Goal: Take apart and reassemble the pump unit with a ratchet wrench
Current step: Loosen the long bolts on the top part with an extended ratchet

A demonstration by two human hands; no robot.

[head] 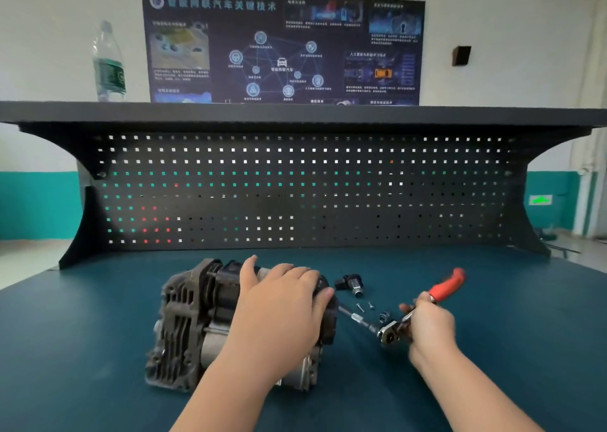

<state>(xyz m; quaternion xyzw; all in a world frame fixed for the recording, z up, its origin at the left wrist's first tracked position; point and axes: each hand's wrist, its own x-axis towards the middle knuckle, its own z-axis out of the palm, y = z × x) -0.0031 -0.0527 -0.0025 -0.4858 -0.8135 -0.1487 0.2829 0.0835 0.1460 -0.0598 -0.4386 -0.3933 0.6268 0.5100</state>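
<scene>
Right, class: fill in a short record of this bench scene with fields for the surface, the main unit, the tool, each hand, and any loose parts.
surface: dark teal bench mat
main unit: pump unit, lying on the mat
tool: ratchet wrench with red handle, extension bar pointing into the unit's right end
left hand: left hand rests on top of the unit, fingers curled over its right end
right hand: right hand grips the wrench near its head
loose parts: small screws and a black fitting on the mat, right of the unit
shelf: water bottle
</scene>
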